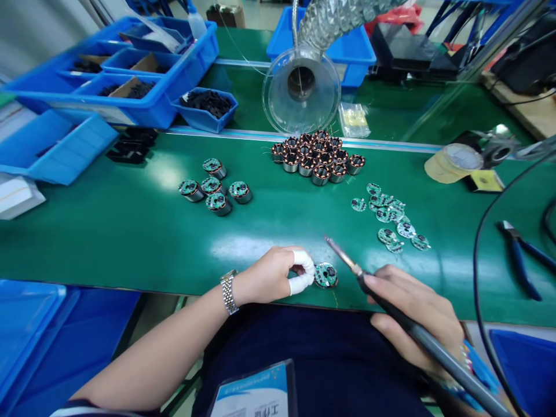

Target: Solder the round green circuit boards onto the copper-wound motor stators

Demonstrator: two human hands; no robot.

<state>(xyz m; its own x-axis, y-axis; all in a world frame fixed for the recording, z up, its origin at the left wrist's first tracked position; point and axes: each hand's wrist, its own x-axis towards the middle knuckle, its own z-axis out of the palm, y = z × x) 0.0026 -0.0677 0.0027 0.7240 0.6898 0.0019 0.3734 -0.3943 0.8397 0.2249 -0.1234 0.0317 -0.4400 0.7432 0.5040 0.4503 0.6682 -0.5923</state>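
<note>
My left hand (278,273), with white covers on thumb and index finger, is pinched at the left edge of a round green circuit board (325,275) near the table's front edge. What lies between its fingertips is too small to tell. My right hand (417,313) is wrapped round a soldering iron (391,315), whose tip points up and left, above the board and apart from it. Several copper-wound motor cores (320,174) stand in a cluster further back. Loose green boards (384,215) lie to the right, and several cores topped with boards (218,202) stand to the left.
A clear fume hood (278,95) on a silver hose hangs behind the cores. Blue bins (165,104) fill the back left. Blue-handled cutters (521,266) lie at the right, beside the iron's black cable (476,272). A yellowish round container (449,165) stands at the back right.
</note>
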